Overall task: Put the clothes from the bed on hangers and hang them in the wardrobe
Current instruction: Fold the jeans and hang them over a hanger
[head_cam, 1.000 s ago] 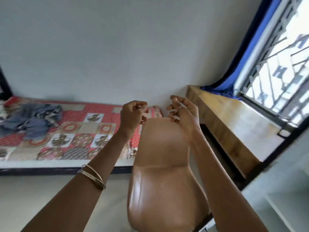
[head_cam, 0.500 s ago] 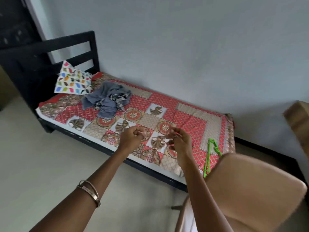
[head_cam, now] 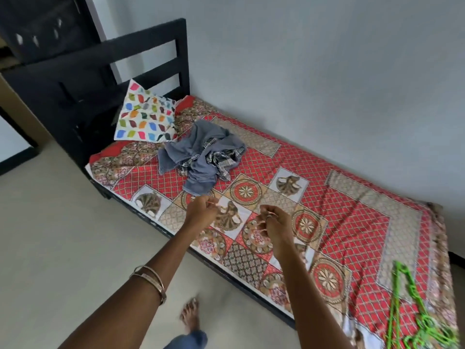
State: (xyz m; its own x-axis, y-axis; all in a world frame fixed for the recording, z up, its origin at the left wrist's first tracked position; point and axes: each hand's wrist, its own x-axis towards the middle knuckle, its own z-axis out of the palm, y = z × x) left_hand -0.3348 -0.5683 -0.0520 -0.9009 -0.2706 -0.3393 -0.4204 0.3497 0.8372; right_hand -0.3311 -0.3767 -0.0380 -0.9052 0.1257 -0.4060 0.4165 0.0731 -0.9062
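Hangers cut off at frame corner

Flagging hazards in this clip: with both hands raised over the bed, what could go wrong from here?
1. The clothes lie in one tangled grey heap, so lifting one piece may drag others off the bed.
2. The green hangers lie at the foot end, far from the heap; they could catch on each other when picked up.
3. Both the left hand and right hand have curled fingers; what they hold, if anything, is unclear.
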